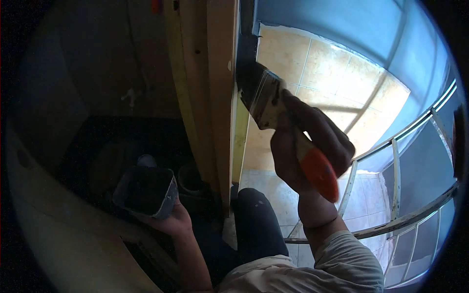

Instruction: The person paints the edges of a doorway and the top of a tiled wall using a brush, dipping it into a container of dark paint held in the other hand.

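My right hand (322, 132) grips a wide paintbrush (266, 100), its handle orange at the end and its metal band smeared with dark paint. The dark bristles meet the dark grey strip (247, 46) along the edge of the wooden door frame (222, 93); exact contact is hard to tell. Low on the left, my left hand (171, 219) holds up a squarish dark tub (167, 198) from beneath and the side. Shadow hides what is inside the tub.
Beyond the frame, beige tiles (322, 63) cover a wall below a blue painted area (361, 24). A pale metal frame with bars (395, 180) curves along the right. Left of the door frame, a round container (190, 180) stands in a dim room. My knee (256, 210) is below.
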`<control>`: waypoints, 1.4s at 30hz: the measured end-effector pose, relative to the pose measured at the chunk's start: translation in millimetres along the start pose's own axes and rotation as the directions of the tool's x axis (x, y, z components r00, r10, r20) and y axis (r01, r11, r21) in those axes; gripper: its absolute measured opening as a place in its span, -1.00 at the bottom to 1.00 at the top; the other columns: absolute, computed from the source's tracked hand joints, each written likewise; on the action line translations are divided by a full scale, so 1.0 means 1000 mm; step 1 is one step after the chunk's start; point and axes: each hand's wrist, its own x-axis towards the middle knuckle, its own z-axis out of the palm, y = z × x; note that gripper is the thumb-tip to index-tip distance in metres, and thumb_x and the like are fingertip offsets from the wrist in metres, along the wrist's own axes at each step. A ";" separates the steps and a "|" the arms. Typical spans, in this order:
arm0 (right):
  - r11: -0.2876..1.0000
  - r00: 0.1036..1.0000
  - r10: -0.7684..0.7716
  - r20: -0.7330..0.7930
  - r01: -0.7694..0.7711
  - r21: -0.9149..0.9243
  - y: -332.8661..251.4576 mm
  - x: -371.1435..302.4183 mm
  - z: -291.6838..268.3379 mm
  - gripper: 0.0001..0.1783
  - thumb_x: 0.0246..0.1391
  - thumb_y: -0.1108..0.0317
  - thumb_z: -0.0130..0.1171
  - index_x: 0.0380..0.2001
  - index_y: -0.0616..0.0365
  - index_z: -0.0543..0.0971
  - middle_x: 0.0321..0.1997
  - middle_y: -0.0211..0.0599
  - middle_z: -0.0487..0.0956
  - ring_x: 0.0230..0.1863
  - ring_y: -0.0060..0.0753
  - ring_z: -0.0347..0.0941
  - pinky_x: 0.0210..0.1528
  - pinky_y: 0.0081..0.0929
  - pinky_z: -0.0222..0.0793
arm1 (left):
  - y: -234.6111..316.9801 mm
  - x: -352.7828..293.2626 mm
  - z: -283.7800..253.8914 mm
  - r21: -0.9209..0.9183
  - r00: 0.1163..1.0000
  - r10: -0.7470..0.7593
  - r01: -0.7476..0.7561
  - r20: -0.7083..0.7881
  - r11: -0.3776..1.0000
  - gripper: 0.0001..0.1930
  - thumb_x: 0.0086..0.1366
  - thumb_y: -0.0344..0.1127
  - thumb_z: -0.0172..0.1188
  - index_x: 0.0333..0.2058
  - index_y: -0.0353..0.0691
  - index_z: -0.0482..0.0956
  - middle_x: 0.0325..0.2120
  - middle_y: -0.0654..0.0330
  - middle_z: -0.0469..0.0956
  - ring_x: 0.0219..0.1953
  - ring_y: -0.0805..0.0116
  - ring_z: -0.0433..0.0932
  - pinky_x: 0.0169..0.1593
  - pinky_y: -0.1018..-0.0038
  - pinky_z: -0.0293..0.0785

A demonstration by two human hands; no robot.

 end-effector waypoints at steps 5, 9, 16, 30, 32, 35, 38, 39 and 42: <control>0.995 0.995 0.095 0.034 -0.095 -0.004 -0.005 0.005 0.000 -0.69 0.05 0.60 0.25 -0.08 0.35 0.69 -0.36 -0.09 0.73 -0.34 -0.31 0.73 -0.26 -0.50 0.59 | -0.001 -0.012 0.049 0.075 0.979 0.007 0.009 -0.203 0.997 -0.25 0.46 0.36 -0.14 0.46 0.11 0.15 0.45 0.07 0.16 0.45 -0.08 0.19 0.43 -0.21 0.22; 0.990 0.989 0.135 0.055 -0.137 0.028 -0.004 0.001 -0.001 -0.68 0.07 0.60 0.25 -0.07 0.36 0.69 -0.35 -0.09 0.73 -0.30 -0.31 0.73 -0.24 -0.49 0.59 | -0.003 -0.007 0.044 0.055 0.972 -0.016 0.030 -0.233 0.998 -0.26 0.46 0.36 -0.15 0.46 0.13 0.15 0.44 0.07 0.18 0.45 -0.09 0.20 0.42 -0.20 0.24; 0.999 1.000 0.020 0.002 -0.019 -0.034 0.004 -0.003 0.010 -0.54 -0.06 0.59 0.33 0.01 0.34 0.63 -0.47 -0.20 0.64 -0.45 -0.30 0.68 -0.44 -0.50 0.55 | -0.004 -0.002 0.017 0.229 0.993 0.084 -0.063 -0.083 0.971 -0.29 0.49 0.31 -0.16 0.47 0.15 0.13 0.45 0.06 0.15 0.45 -0.07 0.21 0.43 -0.17 0.24; 0.998 0.997 -0.010 -0.080 0.005 -0.064 -0.006 0.000 -0.004 -0.55 -0.07 0.54 0.38 -0.02 0.31 0.65 -0.43 -0.20 0.66 -0.43 -0.32 0.69 -0.41 -0.47 0.58 | -0.010 -0.002 0.001 0.000 1.000 -0.019 0.019 -0.009 1.000 -0.31 0.51 0.25 -0.13 0.47 0.10 0.11 0.45 -0.01 0.14 0.44 -0.11 0.21 0.41 -0.20 0.28; 0.987 0.985 -0.086 -0.151 0.063 -0.151 -0.003 0.006 0.009 -0.55 -0.06 0.56 0.36 -0.01 0.32 0.65 -0.45 -0.20 0.65 -0.44 -0.32 0.68 -0.43 -0.47 0.57 | -0.011 -0.004 0.004 0.106 0.999 0.013 -0.010 -0.033 0.994 -0.28 0.48 0.28 -0.10 0.47 0.10 0.11 0.46 0.02 0.12 0.45 -0.11 0.19 0.43 -0.20 0.24; 0.994 0.996 0.003 -0.086 -0.012 -0.105 0.006 -0.015 0.027 -0.52 -0.06 0.60 0.32 0.02 0.34 0.63 -0.47 -0.22 0.63 -0.51 -0.26 0.62 -0.46 -0.48 0.55 | -0.011 -0.007 0.009 0.061 0.997 0.014 -0.009 -0.078 0.998 -0.28 0.47 0.29 -0.09 0.47 0.10 0.14 0.45 0.03 0.15 0.45 -0.11 0.19 0.43 -0.20 0.24; 0.998 0.996 0.021 -0.086 -0.026 -0.057 0.007 -0.051 0.028 -0.65 0.02 0.65 0.24 -0.07 0.43 0.67 -0.52 -0.14 0.63 -0.55 -0.37 0.62 -0.47 -0.55 0.47 | -0.011 -0.006 0.001 0.116 1.000 0.009 -0.008 -0.009 0.993 -0.30 0.48 0.27 -0.09 0.46 0.10 0.16 0.44 0.03 0.18 0.46 -0.11 0.18 0.42 -0.21 0.24; 0.998 0.998 0.045 -0.042 -0.047 -0.038 0.002 -0.064 0.027 -0.67 0.02 0.64 0.24 -0.08 0.46 0.66 -0.53 -0.14 0.63 -0.56 -0.37 0.62 -0.48 -0.55 0.47 | -0.010 -0.008 0.004 0.117 1.000 0.019 -0.018 -0.010 0.993 -0.30 0.48 0.27 -0.09 0.46 0.10 0.16 0.44 0.03 0.18 0.46 -0.11 0.18 0.42 -0.21 0.24; 0.990 0.992 0.124 0.027 -0.126 0.057 -0.013 -0.079 0.015 -0.69 0.03 0.61 0.23 -0.11 0.50 0.66 -0.52 -0.12 0.64 -0.54 -0.33 0.64 -0.46 -0.55 0.50 | -0.007 -0.010 0.010 0.254 0.995 0.053 -0.029 -0.086 0.967 -0.31 0.49 0.25 -0.10 0.46 0.08 0.17 0.44 0.04 0.19 0.45 -0.11 0.19 0.40 -0.21 0.28</control>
